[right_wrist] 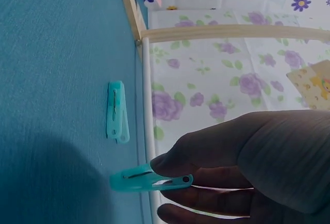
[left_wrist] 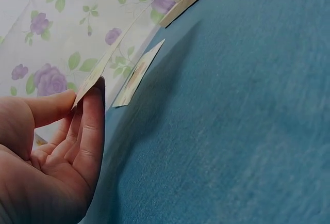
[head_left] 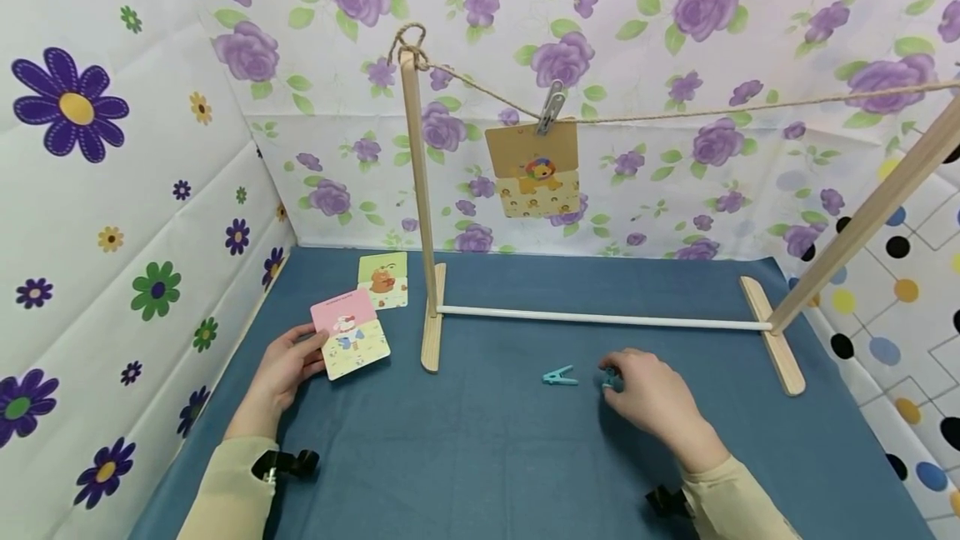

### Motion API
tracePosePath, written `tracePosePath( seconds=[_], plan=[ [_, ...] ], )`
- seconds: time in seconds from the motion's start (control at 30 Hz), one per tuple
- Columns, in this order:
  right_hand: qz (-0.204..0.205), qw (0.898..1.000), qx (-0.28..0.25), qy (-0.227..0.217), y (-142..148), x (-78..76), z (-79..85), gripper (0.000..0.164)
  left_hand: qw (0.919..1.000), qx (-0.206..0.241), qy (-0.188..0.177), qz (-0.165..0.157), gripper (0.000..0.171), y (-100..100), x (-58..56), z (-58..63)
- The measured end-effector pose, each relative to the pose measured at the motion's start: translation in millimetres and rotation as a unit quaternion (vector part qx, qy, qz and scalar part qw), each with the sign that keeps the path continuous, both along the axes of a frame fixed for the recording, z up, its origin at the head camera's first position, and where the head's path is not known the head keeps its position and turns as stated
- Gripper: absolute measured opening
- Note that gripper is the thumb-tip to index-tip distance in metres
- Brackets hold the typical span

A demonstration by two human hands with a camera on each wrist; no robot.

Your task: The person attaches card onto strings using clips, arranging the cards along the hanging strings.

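Note:
My left hand (head_left: 281,369) pinches a pink and yellow picture card (head_left: 350,335) between thumb and fingers, held up off the table. Behind it a green and cream card (head_left: 383,281) lies flat on the cloth. In the right wrist view my right hand (right_wrist: 216,167) pinches a teal clothespin (right_wrist: 149,179) between thumb and fingers. A second teal clothespin (head_left: 559,376) lies on the cloth, left of that hand. Above hangs a tan and yellow card (head_left: 534,177), held on the twine (head_left: 720,112) by a grey clothespin (head_left: 551,107).
A wooden stand (head_left: 418,182) carries the sagging twine between two posts, the right post (head_left: 862,215) leaning outward. A white rod (head_left: 600,318) joins their feet low over the blue cloth (head_left: 480,457). Patterned sheets close off the back and both sides.

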State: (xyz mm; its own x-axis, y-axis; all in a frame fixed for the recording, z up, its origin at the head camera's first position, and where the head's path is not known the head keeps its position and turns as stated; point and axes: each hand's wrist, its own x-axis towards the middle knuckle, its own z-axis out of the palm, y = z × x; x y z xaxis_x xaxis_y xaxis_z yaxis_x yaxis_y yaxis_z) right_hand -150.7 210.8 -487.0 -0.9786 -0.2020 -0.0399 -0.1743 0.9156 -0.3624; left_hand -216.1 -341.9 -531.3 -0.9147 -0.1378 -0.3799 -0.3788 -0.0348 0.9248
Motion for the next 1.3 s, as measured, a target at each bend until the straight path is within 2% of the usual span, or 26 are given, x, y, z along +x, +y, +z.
tracePosePath(
  seconds=[0.2, 0.47, 0.63, 0.87, 1.3],
  plan=[
    [-0.003, 1.0, -0.003, 0.0, 3.1, -0.8, 1.5, 0.031, 1.0, 0.002, 0.005, 0.001, 0.062, 3.4, 0.7, 0.9],
    [-0.008, 1.0, -0.007, 0.016, 7.2, -0.4, 1.8, 0.033, 0.9998, 0.01, 0.014, -0.012, 0.063, 6.2, 3.6, 3.1],
    [-0.013, 1.0, -0.011, 0.025, 9.9, -1.5, 2.4, 0.029, 0.9992, 0.003, 0.034, -0.022, 0.064, 7.3, 4.8, 4.1],
    [-0.019, 0.999, -0.017, 0.02, 13.0, -0.7, 3.4, 0.034, 0.9981, -0.002, 0.053, -0.032, 0.06, 9.5, 8.0, 2.2],
    [-0.037, 0.996, -0.05, 0.057, 23.6, -0.1, 9.8, 0.028, 0.9952, -0.017, 0.081, -0.051, 0.057, 16.3, 13.4, 9.3]
  ],
)
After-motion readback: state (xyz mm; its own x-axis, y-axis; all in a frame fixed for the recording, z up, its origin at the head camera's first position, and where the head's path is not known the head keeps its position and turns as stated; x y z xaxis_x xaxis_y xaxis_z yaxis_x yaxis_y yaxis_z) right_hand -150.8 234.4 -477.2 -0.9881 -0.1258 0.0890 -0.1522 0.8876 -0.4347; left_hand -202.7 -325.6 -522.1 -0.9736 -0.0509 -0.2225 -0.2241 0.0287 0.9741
